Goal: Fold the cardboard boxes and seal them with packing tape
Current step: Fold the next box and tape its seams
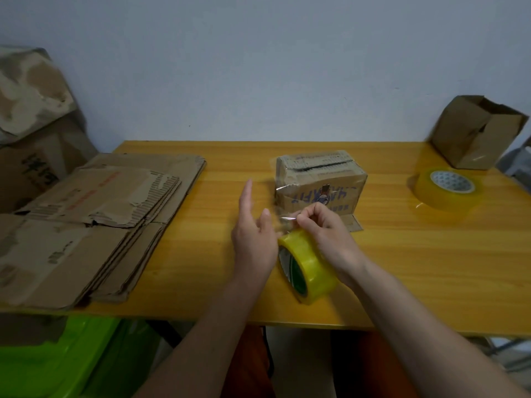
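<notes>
Centrally, small folded box [320, 182], tape-wrapped, print-sided

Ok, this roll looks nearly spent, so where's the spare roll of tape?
In the head view the spare tape roll lies flat at the table's far right, just in front of the open cardboard box in the back corner.

I see my right hand [324, 234] pinching the loose tape end above the yellow tape roll [309, 267], near the table's [201, 268] front edge. My left hand [253, 234] is beside it, fingers straight. The folded box [320, 182] stands just behind.
</notes>
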Motion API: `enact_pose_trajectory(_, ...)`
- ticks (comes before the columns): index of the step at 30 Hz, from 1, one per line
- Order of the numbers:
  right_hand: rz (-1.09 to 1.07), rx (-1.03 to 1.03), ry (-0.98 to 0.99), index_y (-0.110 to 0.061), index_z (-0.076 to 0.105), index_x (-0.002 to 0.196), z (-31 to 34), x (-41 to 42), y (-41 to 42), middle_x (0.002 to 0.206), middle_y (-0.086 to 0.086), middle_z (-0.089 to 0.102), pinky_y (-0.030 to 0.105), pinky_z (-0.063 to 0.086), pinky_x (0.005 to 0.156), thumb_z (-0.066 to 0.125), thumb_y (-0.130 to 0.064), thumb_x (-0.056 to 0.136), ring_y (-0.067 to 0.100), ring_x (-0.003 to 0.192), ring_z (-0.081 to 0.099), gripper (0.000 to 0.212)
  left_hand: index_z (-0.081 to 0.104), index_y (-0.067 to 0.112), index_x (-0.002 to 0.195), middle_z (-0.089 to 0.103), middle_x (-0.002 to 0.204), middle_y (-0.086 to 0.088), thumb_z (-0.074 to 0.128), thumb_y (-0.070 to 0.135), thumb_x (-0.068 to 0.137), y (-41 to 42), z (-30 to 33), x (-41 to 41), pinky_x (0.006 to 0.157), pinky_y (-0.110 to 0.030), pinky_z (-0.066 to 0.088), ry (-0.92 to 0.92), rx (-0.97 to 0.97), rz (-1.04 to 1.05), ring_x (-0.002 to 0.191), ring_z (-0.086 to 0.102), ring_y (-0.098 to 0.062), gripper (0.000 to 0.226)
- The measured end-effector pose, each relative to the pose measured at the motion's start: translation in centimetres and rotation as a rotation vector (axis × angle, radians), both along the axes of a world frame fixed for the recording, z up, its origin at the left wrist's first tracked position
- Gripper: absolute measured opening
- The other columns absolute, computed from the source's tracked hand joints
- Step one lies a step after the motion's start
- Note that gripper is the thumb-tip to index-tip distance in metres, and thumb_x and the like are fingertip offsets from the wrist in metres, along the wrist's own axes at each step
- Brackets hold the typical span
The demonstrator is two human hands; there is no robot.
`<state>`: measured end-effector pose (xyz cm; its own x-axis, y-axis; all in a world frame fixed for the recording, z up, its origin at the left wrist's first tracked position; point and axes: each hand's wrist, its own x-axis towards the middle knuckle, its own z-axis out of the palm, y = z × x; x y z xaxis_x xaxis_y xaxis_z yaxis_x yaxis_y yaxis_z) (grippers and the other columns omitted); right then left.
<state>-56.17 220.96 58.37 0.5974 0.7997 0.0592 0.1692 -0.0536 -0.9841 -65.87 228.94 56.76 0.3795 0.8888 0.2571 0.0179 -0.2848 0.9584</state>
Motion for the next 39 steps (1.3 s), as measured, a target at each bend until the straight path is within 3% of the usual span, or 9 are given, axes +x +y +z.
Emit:
enact_pose_trajectory(2, -0.013, -0.003, 0.007, -0.015, 0.052, 0.081, -0.2, 0.0, 0.1, 0.099, 0.006, 0.068, 0.039, 0.045, 0.096, 0.05, -0.011, 0.096, 0.017, 0.102, 0.062, 0.016, 0.041, 0.036, 0.137, 0.043, 0.13, 0.013, 0.049, 0.012, 0.099, 0.1, 0.0, -0.4, 0.092, -0.036, 0.053, -0.003, 0.005, 0.064, 0.105, 0.05, 0.013, 0.046)
enact_pose_trajectory(8, -0.008, 0.013, -0.012, -0.016, 0.052, 0.081, -0.1, -0.1, 0.2, 0.103, 0.013, 0.067, 0.046, 0.044, 0.098, 0.051, -0.011, 0.096, 0.024, 0.103, 0.061, 0.016, 0.068, 0.016, 0.098, 0.044, 0.129, -0.009, 0.07, 0.007, 0.082, -1.3, -0.4, -1.1, 0.1, -0.026, 0.034, 0.075, 0.451, 0.212, 0.124, 0.037, -0.02, 0.019)
enact_pose_trajectory(15, 0.047, 0.046, -0.081, -0.014, 0.052, 0.083, 0.0, 0.0, -0.5, 0.103, 0.009, 0.065, 0.039, 0.045, 0.091, 0.051, -0.01, 0.096, 0.022, 0.1, 0.059, 0.013, 0.071, 0.029, 0.101, 0.044, 0.127, 0.004, 0.074, 0.032, 0.081, -0.1, 0.1, -0.9, 0.096, -0.023, 0.029, 0.243, 0.145, 0.032, 0.124, 0.03, -0.01, 0.02)
enact_pose_trajectory(23, 0.057, 0.04, -0.13, -0.013, 0.052, 0.085, 0.0, 0.2, -0.5, 0.103, 0.011, 0.062, 0.037, 0.045, 0.089, 0.052, -0.011, 0.095, 0.027, 0.101, 0.057, 0.01, 0.064, 0.041, 0.076, 0.054, 0.116, 0.007, 0.07, 0.028, 0.085, 0.2, 0.6, -1.0, 0.1, -0.031, 0.039, 0.247, 0.066, -0.048, 0.119, 0.047, -0.012, 0.018)
enact_pose_trajectory(26, 0.02, -0.03, -0.207, -0.017, 0.052, 0.092, -0.2, 0.0, -0.4, 0.105, 0.009, 0.059, 0.034, 0.046, 0.082, 0.058, -0.021, 0.093, 0.021, 0.099, 0.056, 0.007, 0.066, 0.035, 0.075, 0.056, 0.113, 0.005, 0.07, 0.024, 0.086, 0.2, 0.4, -0.9, 0.086, -0.009, 0.039, 0.181, 0.033, -0.042, 0.109, 0.051, -0.005, 0.016)
enact_pose_trajectory(31, 0.012, -0.299, -0.251, -0.033, 0.021, 0.145, -0.3, -1.5, -1.2, 0.138, -0.001, 0.049, 0.042, 0.042, 0.102, 0.066, -0.066, 0.067, 0.02, 0.124, 0.049, 0.097, 0.064, 0.03, 0.077, 0.061, 0.111, -0.003, 0.066, 0.018, 0.089, 0.9, -0.5, -0.5, 0.083, -0.016, 0.046, 0.062, -0.056, 0.025, 0.104, 0.058, -0.014, 0.018)
enact_pose_trajectory(34, 0.104, -0.328, -0.232, -0.013, 0.066, 0.102, 0.9, -0.6, -1.7, 0.096, 0.003, 0.07, 0.038, 0.052, 0.073, 0.076, -0.054, 0.069, 0.016, 0.085, 0.065, 0.053, 0.065, 0.027, 0.08, 0.062, 0.113, -0.002, 0.065, 0.019, 0.09, 1.2, -1.4, -0.7, 0.091, -0.041, 0.053, 0.024, -0.111, 0.003, 0.105, 0.061, -0.02, 0.013)
enact_pose_trajectory(36, 0.183, -0.34, -0.322, -0.01, 0.065, 0.076, 1.2, -0.7, -2.0, 0.074, 0.007, 0.066, 0.038, 0.045, 0.059, 0.079, -0.05, 0.066, 0.018, 0.064, 0.058, 0.043, 0.066, 0.027, 0.081, 0.063, 0.111, -0.001, 0.061, 0.026, 0.093, 1.2, -1.8, -0.9, 0.09, -0.041, 0.053, 0.015, -0.112, 0.012, 0.104, 0.061, -0.019, 0.014)
enact_pose_trajectory(39, 0.189, -0.514, -0.679, -0.026, 0.046, 0.078, 0.6, -1.3, -2.3, 0.08, -0.006, 0.054, 0.033, 0.037, 0.058, 0.079, -0.053, 0.064, 0.017, 0.077, 0.05, 0.045, 0.065, 0.027, 0.073, 0.064, 0.109, -0.005, 0.049, 0.027, 0.1, 2.0, -1.8, -1.0, 0.094, -0.044, 0.05, -0.003, -0.106, 0.1, 0.105, 0.06, -0.018, 0.031)
